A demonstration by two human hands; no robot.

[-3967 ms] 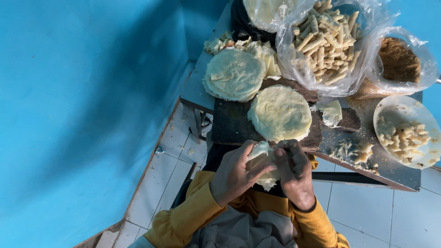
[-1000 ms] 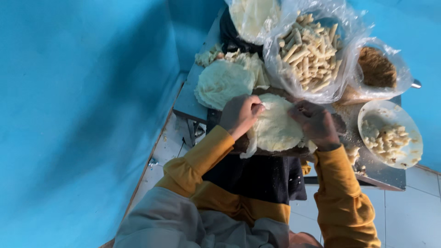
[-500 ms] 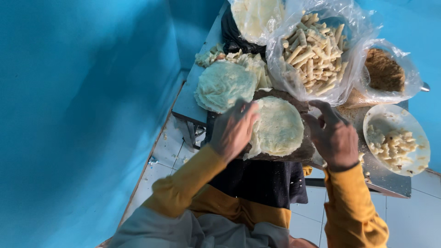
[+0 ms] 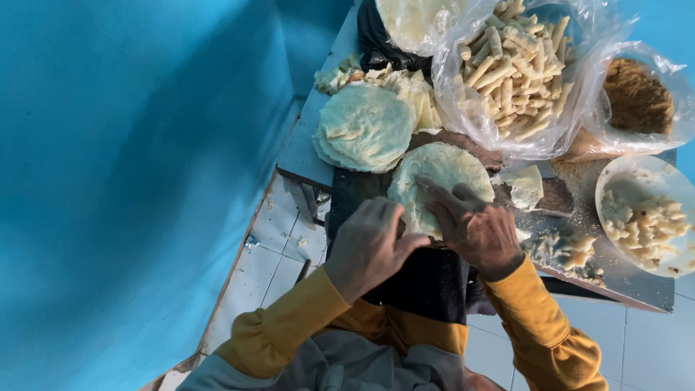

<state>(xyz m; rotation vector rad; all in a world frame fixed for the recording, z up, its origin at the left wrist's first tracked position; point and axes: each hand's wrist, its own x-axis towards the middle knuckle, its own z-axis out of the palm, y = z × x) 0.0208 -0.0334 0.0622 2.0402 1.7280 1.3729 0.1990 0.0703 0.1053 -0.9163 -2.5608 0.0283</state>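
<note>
A large clear plastic bag (image 4: 521, 80) of pale rolled sticks sits at the far middle of the worktop (image 4: 304, 156). Just to its right, a smaller clear bag (image 4: 641, 101) holds brown crumbs. A black bag (image 4: 384, 43) lies at its left.

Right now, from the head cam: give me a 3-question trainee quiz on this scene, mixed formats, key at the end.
1. True or false: both hands touch the flat wrapper on the dark board.
2. Which lies left of that wrapper? A) wrapper stack B) crumb bag C) white bowl
3. Fill in: the big clear bag holds pale ____.

Key: 1. True, the left hand at its near edge, the right hand with fingers on top. 2. A. 3. rolls.
</note>
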